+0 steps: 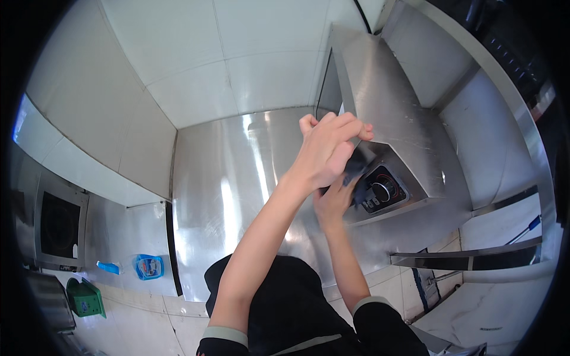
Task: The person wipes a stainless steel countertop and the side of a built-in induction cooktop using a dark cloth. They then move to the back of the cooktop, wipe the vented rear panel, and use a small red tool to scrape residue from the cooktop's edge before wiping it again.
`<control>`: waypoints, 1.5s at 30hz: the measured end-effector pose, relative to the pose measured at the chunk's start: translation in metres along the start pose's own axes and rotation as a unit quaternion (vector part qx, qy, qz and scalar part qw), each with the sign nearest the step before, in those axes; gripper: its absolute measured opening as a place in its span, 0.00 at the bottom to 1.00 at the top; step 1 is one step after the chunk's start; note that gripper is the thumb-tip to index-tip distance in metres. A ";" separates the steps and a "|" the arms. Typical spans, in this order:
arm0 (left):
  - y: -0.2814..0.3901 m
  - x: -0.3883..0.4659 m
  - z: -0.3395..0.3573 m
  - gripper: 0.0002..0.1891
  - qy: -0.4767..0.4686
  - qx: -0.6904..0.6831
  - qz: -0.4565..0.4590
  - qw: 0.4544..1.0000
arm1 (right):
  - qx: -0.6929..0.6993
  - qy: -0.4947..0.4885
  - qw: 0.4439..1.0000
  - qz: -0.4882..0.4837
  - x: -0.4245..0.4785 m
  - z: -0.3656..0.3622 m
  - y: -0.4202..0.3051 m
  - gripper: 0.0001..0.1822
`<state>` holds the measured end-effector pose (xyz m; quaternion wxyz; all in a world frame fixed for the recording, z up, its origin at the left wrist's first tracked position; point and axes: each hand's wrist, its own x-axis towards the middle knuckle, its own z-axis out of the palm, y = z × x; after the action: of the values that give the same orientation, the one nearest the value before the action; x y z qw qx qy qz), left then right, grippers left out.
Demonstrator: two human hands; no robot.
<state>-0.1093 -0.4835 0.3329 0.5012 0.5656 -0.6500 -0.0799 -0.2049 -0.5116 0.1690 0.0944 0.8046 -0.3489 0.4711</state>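
My left hand (331, 144) is over the steel counter, at the near left edge of a stainless steel appliance (383, 89). Its fingers are bent, and their undersides are turned away from me. Lower down, my right hand (335, 202) reaches in beside the appliance's control panel (383, 189), which has a round black knob and several buttons. A dark, blurred object (360, 159) shows between the two hands; what it is, and which hand holds it, I cannot make out. The right fingertips are partly hidden by dark blur.
The stainless steel counter (213, 187) meets tiled walls. On a lower surface at left are a blue bottle (150, 267), a blue spray head (108, 267) and a cooktop with black glass (60, 224). Below stands a green plastic container (85, 298). A metal frame (463, 260) crosses at right.
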 end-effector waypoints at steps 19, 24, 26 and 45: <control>-0.009 -0.001 0.003 0.22 -0.004 0.028 0.001 1.000 | -0.014 -0.062 0.998 -0.008 -0.096 0.077 0.038 0.31; -0.010 0.000 0.006 0.22 0.003 0.011 0.010 1.000 | -0.050 -0.160 0.986 0.000 -0.197 0.090 0.059 0.36; -0.012 -0.001 0.007 0.22 0.010 0.013 0.006 1.000 | 0.028 -0.161 0.985 0.059 -0.191 0.083 0.045 0.36; -0.017 0.003 0.019 0.11 0.126 -0.041 0.038 0.990 | 0.274 0.002 0.896 0.350 -0.080 0.032 0.013 0.19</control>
<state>-0.1121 -0.5005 0.3135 0.6046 0.5249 -0.5989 -0.0156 -0.2161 -0.4989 0.0836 -0.3000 0.6232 -0.4654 0.5523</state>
